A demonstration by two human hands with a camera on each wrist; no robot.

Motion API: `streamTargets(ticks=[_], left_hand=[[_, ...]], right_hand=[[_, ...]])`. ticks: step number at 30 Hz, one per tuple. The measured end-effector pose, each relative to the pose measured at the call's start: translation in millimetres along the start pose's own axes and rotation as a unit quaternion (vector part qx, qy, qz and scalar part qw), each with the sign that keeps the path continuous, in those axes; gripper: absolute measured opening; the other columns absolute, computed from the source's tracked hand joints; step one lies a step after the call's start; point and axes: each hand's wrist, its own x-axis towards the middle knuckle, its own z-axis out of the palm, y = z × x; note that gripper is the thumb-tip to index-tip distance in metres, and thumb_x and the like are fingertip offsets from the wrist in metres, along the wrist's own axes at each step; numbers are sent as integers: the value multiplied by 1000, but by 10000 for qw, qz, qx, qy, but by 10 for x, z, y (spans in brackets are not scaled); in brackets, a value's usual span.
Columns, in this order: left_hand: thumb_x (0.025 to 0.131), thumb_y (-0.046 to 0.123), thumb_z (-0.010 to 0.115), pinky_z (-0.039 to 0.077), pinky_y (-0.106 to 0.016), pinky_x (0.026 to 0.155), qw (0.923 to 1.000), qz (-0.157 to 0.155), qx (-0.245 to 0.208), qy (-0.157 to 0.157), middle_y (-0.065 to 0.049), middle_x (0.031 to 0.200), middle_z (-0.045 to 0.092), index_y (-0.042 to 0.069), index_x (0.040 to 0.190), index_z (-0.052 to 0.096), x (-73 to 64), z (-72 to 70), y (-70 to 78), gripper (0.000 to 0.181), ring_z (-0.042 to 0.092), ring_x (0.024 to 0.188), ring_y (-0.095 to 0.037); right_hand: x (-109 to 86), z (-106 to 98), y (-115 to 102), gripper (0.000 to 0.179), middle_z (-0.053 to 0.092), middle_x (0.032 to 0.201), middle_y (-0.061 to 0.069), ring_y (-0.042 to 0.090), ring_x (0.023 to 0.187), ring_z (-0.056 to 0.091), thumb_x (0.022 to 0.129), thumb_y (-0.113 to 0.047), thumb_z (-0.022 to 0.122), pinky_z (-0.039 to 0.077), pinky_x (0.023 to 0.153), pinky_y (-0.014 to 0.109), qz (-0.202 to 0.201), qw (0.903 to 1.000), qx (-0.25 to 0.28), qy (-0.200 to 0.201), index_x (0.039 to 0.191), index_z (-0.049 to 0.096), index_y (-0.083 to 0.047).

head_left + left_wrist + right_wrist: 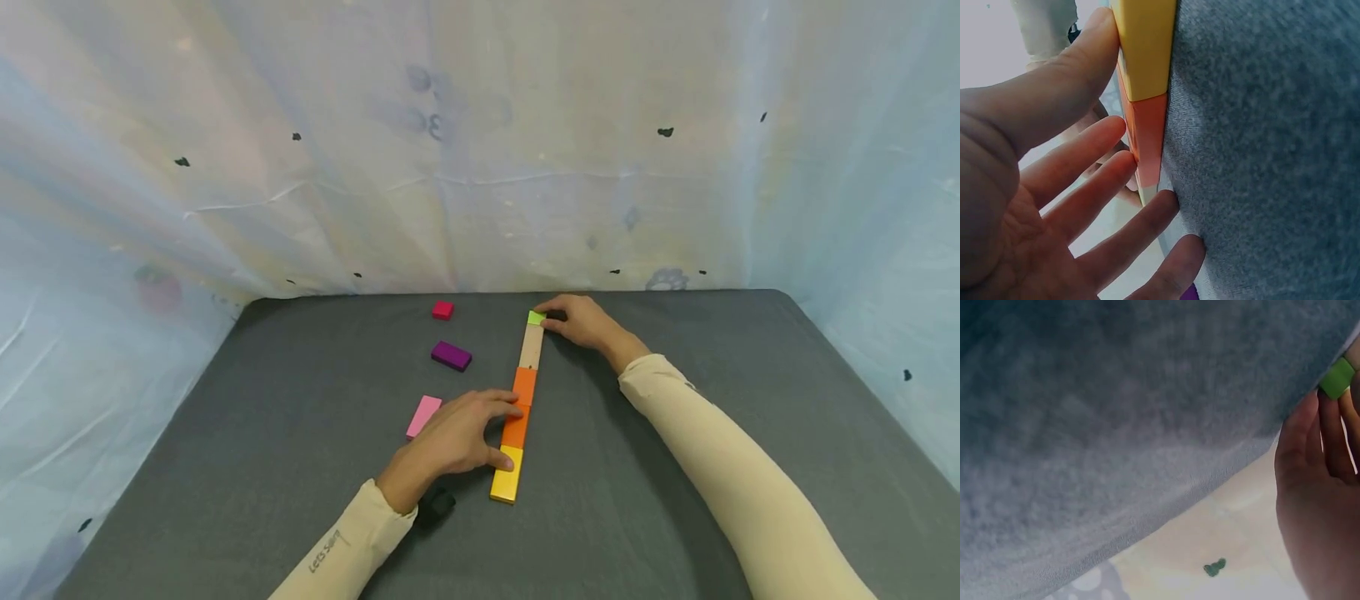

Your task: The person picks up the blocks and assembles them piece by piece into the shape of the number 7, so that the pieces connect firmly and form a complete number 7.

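Note:
A straight row of blocks runs away from me on the grey table. From near to far it has a yellow block [507, 483], a near orange block [514, 431], a far orange block [526, 383], a bare wood block [532, 346] and a small green block [536, 317]. My left hand [459, 433] rests along the row's left side, thumb on the yellow block and fingertips at the orange ones, fingers fairly straight. At the far end my right hand [588, 323] pinches the green block, also seen at the right edge of the right wrist view.
Left of the row lie a red block [442, 310], a purple block [452, 356] and a pink block [423, 415], the last partly behind my left hand. Plastic sheeting [480, 167] hangs beyond the grey table [300, 467] and at both sides.

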Motion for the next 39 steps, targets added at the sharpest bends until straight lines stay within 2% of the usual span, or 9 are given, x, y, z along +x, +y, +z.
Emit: streamTargets(ticks=[19,27,34,39], left_hand=[[77,40,85,39,-46,113,9999,99,21,-120,10,153,47,26,135,63,-2,2,5,64,45,140,-20],[78,42,83,39,-45,114,9992,310,188,-147,8,153,46,25,136,62,19,-14,-10,64,45,141,-20],[79,41,82,39,-44,114,9968,683,262,-325,5,155,44,24,136,62,-10,-113,-136,63,43,141,-20],[80,33,83,37,-50,115,9973,696,-30,-237,3,153,46,24,137,61,-47,-287,-316,61,43,142,-23]], right_hand=[[-26,22,28,38,58,143,12,35,134,51,102,-27,58,40,111,54,152,9999,27,39,138,60,-18],[-13,6,14,38,58,142,14,36,132,52,101,-23,59,41,110,54,151,9998,135,10,138,61,-15],[-6,14,-20,39,56,143,15,36,133,51,101,-24,60,41,110,54,175,9996,216,-58,138,60,-14],[-6,2,-36,39,56,143,15,36,133,51,101,-22,59,41,110,53,192,9996,210,-30,139,60,-14]])
